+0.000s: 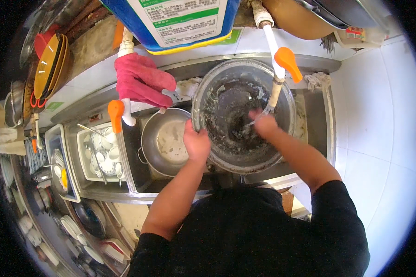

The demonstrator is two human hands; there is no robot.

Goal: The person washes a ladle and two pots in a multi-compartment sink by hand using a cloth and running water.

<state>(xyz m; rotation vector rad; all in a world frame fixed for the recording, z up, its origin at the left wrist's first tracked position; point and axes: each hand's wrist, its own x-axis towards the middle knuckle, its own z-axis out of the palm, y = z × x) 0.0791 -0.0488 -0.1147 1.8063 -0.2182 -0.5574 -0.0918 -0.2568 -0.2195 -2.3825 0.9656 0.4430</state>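
Observation:
A large round metal pan (228, 152), dark and stained inside, rests over the right part of the steel sink. My left hand (197, 142) grips its left rim, thumb over the edge. Inside the pan, below the tap with the orange lever (287, 64), is my right hand (263, 124); it is blurred, and I cannot tell whether it holds something. Water from the tap's pale hose (274, 95) runs down by my right fingers. Left of the pan, a smaller steel pan (170, 142) with a loop handle sits in the sink, partly behind my left hand.
Pink rubber gloves (142, 79) hang over the left tap, whose orange lever (115, 112) is below them. A white tub (90, 173) holds cups, bowls and spoons. A big blue container (180, 41) stands behind the sink. Crumpled cloths lie near the back edge. A tiled wall (367, 131) rises at the right.

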